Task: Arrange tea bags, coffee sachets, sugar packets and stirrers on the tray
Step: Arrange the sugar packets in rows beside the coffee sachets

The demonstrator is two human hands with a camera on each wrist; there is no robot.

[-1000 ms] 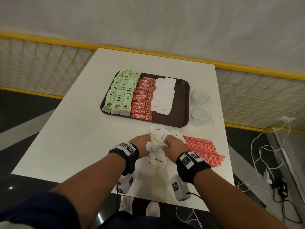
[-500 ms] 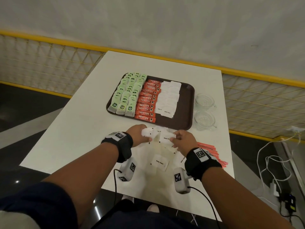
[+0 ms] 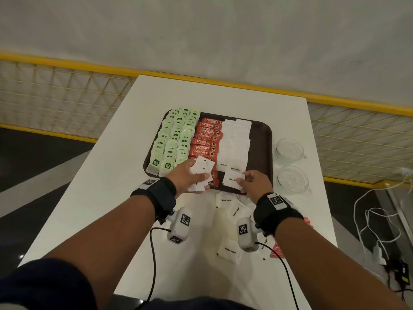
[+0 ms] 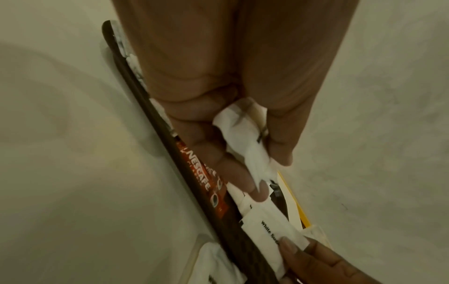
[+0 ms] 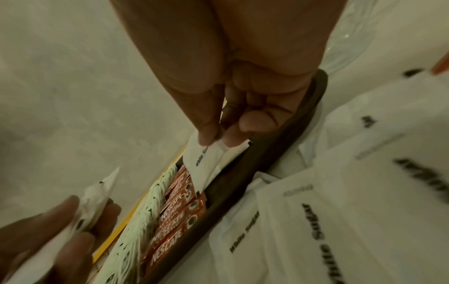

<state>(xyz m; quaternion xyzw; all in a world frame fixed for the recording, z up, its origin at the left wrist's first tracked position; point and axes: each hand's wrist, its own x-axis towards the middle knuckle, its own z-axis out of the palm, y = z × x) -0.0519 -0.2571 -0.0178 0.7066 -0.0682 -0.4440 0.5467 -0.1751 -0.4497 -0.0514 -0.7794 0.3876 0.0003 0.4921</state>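
**Sugar packets going onto the tray**

The left hand (image 3: 190, 175) held a small bunch of white sugar packets (image 3: 201, 173) over the near edge of the brown tray (image 3: 261, 148). Its fingers and thumb were curled round the bunch. The right hand (image 3: 254, 184) pinched one sugar packet (image 3: 232, 180) between thumb and fingertip. That packet hung just above the near part of the tray, right by the rows of white packets (image 3: 234, 142) already lying there.

On the tray, green tea bags (image 3: 174, 139) filled the left side. Red coffee sachets (image 3: 206, 139) lay in a row in the middle, beside the white packets. The right side of the tray was bare.

More loose sugar packets (image 3: 230, 211) lay on the white table (image 3: 107, 186), near the person's wrists. Red stirrers (image 3: 277, 251) peeked out under the right arm. Two glass cups (image 3: 290, 164) stood just to the right of the tray.
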